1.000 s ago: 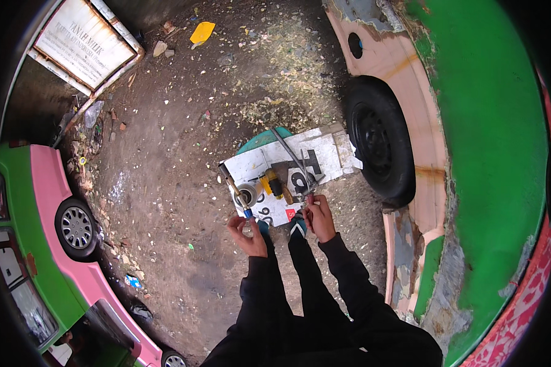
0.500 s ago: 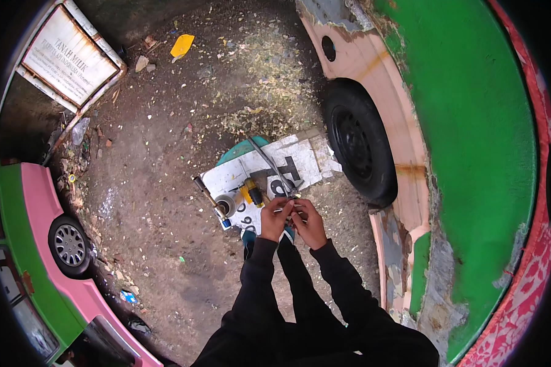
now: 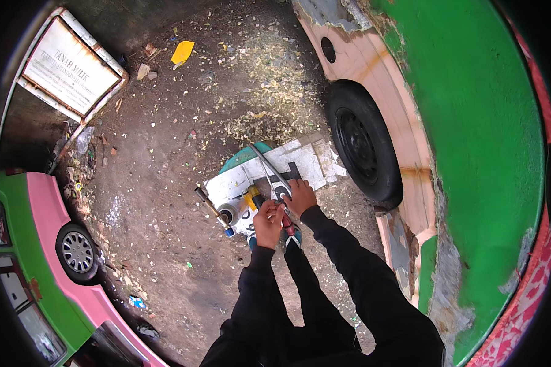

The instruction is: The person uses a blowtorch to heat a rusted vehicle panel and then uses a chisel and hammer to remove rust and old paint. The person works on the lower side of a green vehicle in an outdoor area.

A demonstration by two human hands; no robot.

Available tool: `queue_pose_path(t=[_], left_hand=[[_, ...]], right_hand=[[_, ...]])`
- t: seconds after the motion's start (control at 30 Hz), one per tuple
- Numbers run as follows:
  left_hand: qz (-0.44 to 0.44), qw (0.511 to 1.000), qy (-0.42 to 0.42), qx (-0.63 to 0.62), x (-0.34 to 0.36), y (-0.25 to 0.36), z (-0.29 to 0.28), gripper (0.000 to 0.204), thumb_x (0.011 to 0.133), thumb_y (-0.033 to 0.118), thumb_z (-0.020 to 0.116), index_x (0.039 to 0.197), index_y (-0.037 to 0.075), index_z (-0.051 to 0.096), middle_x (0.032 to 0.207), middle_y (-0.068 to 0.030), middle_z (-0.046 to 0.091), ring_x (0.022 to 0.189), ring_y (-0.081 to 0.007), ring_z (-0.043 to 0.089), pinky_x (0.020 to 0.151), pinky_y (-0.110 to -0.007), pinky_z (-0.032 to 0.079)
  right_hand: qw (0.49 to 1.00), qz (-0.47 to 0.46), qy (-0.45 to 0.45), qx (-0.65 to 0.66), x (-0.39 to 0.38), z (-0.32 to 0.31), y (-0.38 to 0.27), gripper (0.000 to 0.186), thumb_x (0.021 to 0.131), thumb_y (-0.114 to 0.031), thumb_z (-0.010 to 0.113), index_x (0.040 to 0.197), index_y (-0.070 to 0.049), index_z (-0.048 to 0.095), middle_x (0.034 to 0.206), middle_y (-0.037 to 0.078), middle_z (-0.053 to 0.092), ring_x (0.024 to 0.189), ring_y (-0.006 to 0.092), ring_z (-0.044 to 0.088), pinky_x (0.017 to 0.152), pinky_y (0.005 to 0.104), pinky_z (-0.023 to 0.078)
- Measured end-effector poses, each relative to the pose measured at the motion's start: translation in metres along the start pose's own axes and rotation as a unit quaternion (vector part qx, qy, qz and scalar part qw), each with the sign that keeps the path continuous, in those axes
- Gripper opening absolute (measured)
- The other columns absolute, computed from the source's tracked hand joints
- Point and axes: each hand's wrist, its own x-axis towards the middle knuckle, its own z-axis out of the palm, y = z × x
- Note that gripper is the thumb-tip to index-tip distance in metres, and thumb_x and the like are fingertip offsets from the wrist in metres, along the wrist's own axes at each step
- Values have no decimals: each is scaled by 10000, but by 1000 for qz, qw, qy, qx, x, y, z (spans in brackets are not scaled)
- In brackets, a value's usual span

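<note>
Red-handled tool [image 3: 288, 226], left hand [image 3: 268, 225] bunched beside it, right hand [image 3: 300, 198] curled close by, can't tell what's gripped tbh

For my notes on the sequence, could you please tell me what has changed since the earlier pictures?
The left hand has moved right, away from the blue-ended tool, and the right hand forward over the white board. A red handle now shows beside the left hand; whether it is gripped is unclear. The yellow-and-black tool remains on the board.
</note>
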Motion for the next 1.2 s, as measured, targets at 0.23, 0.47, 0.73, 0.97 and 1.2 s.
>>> queue_pose_path(t=[0.23, 0.47, 0.73, 0.97, 1.2], left_hand=[[-46, 997, -27, 56, -49, 31, -10, 245, 914, 104, 663, 1091, -52, 598, 899, -74, 678, 815, -112, 656, 698, -244, 520], [-1, 998, -53, 37, -72, 72, -46, 262, 895, 120, 701, 1080, -41, 608, 888, -74, 694, 807, -103, 670, 692, -252, 537], [59, 993, -57, 80, -127, 150, -92, 218, 886, 106, 704, 1048, -21, 630, 874, -75, 709, 806, -116, 672, 698, -260, 535], [63, 998, 4, -20, -175, 166, -125, 221, 904, 72, 675, 1060, -57, 586, 859, -88, 698, 795, -130, 668, 714, -261, 521], [81, 997, 5, -4, -172, 177, -178, 238, 902, 82, 673, 1071, -61, 586, 860, -108, 701, 786, -145, 666, 708, -278, 514]], right_hand=[[992, 7, -70, -109, 25, 27, 25, 304, 780, -138, 663, 1036, -8, 563, 1008, 163, 599, 1010, 326, 575, 860, 430, 490], [991, -8, -114, -67, 0, -28, -3, 199, 815, -130, 618, 923, 36, 600, 871, 222, 661, 870, 363, 653, 778, 448, 535], [987, 48, -11, 152, -108, -160, -51, 170, 880, -127, 611, 956, 17, 561, 830, 245, 640, 819, 435, 631, 710, 518, 487], [933, 29, 65, 354, -166, -205, -108, 257, 903, -119, 630, 1105, 30, 577, 883, 137, 662, 709, 206, 631, 623, 328, 481], [815, 43, -34, 577, -177, -214, -191, 138, 928, -66, 559, 1039, 11, 583, 790, 26, 565, 683, 92, 528, 630, 247, 431]])
